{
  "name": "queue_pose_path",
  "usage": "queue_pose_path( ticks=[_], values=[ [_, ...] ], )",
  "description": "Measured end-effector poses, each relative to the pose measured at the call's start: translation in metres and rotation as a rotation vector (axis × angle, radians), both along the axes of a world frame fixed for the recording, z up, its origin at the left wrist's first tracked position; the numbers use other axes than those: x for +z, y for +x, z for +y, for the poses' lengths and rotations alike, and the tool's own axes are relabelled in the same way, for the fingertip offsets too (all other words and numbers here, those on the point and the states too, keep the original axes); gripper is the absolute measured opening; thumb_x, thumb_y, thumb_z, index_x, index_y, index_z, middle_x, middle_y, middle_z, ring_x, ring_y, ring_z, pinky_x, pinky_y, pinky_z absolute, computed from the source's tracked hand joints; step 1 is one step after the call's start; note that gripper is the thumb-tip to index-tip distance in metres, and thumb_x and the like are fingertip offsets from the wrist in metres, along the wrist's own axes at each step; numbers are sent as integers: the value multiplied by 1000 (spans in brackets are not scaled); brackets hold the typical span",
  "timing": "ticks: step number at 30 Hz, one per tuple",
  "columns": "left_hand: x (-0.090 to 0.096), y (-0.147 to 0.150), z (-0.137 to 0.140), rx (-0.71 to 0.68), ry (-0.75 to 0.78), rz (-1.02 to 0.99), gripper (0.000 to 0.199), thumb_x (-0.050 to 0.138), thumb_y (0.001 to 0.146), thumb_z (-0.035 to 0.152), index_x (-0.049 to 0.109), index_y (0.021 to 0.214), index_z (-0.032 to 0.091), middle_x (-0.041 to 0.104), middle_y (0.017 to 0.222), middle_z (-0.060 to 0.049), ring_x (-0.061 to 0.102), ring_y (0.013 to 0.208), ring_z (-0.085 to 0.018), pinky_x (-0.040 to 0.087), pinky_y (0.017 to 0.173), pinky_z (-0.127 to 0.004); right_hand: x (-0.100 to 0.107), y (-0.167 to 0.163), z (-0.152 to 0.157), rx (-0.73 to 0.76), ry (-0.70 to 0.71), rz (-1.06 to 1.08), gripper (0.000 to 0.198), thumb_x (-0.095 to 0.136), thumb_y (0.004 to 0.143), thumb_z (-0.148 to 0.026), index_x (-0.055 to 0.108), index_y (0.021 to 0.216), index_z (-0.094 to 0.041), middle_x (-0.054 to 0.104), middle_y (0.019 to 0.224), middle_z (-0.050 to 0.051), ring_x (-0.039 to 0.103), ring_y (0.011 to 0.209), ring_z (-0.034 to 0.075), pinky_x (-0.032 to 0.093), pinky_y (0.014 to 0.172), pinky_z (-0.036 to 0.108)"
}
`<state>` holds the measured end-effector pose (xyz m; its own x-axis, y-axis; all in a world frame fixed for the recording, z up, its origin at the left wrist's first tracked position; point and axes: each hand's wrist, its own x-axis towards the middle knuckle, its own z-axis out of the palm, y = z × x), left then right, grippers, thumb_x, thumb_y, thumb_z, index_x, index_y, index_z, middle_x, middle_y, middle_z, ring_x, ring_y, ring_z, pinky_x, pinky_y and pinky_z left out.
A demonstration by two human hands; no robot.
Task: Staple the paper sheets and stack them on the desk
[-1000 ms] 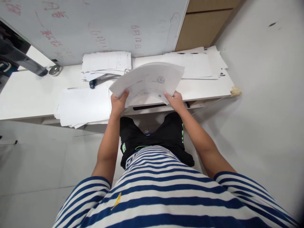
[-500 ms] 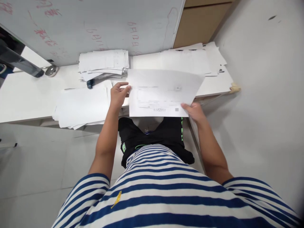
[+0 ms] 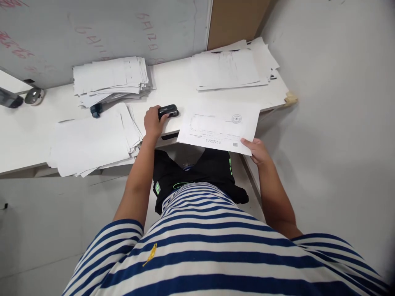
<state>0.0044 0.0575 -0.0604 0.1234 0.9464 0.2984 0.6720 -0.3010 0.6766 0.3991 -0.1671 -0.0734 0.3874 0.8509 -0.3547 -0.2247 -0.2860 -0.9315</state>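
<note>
From my remote post, I have the left hand (image 3: 154, 122) gripping one end of a black stapler (image 3: 168, 110) near the front of the bench (image 3: 173, 84); my right hand (image 3: 259, 151) pinches the printed paper (image 3: 216, 127) at its near right corner, beside the stapler.

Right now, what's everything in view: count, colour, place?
Rectangular desk: one, white, centre
Plastic stapler: one, black, in left hand
Printed paper: sheet count unclear, white, in right hand
Paper stacks: three, white, two left, one right
Small object: one, dark blue, between left stacks
Rounded shiny object: one, pale and dark, desk's left
Cylindrical object: one, dark grey, left edge
Corner lump: one, yellowish, desk's right
Whiteboard: one, grey with red writing, behind desk
Panel: one, brown, right of whiteboard
Wall: one, white, right
Striped shirt: one, blue and white, bottom centre
Trousers: one pair, black, beyond shirt
Hands: two, bare, centre
</note>
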Motion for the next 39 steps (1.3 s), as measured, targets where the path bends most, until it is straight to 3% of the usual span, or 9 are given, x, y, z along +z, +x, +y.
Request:
queue_pose_path(
  ticks=[11,17,21,26,32,36,39],
  values=[
    [3,-4,-6,-45,-29,15,36,72,82,43,65,113,25,67,118,-16,58,121,-36,45,105,-51,-3,-20,25,136,-16,52,53,99,56,-51,80,93,-17,82,98,11,78,97,32,63,94,50],
    [33,-12,-2,-174,-117,2,44,80,74,46,68,110,26,71,118,-11,62,115,-35,47,104,-51,-1,-30,34,177,-23,84,58,97,56,-53,80,99,-18,82,99,10,78,95,32,63,95,50],
    [48,9,23,-176,-31,-58,38,69,86,56,67,108,26,70,119,-12,59,122,-34,42,112,-49,-3,-31,33,159,15,48,61,96,57,-56,79,102,-20,82,100,9,78,94,31,62,94,51],
    [35,59,55,-133,-30,-28,45,61,89,65,66,108,24,66,123,-16,43,144,-39,28,121,-60,-5,-34,30,114,52,-52,59,92,62,-59,78,105,-20,81,106,9,77,99,30,61,96,51],
    [14,80,54,-124,-29,19,55,67,83,63,65,119,22,58,142,-19,18,158,-41,14,126,-67,-1,-40,23,102,97,-38,54,88,70,-56,77,110,-22,79,115,8,75,106,29,57,101,51],
    [14,78,55,-104,-47,44,53,70,82,60,66,119,22,57,142,-20,19,158,-42,16,125,-67,-2,-49,14,74,50,-33,57,87,68,-59,76,110,-22,80,112,8,75,104,28,59,96,48],
    [20,74,55,-77,-1,-64,52,71,81,62,66,115,23,62,134,-18,27,154,-40,25,124,-62,-8,-57,5,66,-23,-83,56,86,67,-62,75,103,-20,80,98,7,75,86,26,62,82,43]
  ],
)
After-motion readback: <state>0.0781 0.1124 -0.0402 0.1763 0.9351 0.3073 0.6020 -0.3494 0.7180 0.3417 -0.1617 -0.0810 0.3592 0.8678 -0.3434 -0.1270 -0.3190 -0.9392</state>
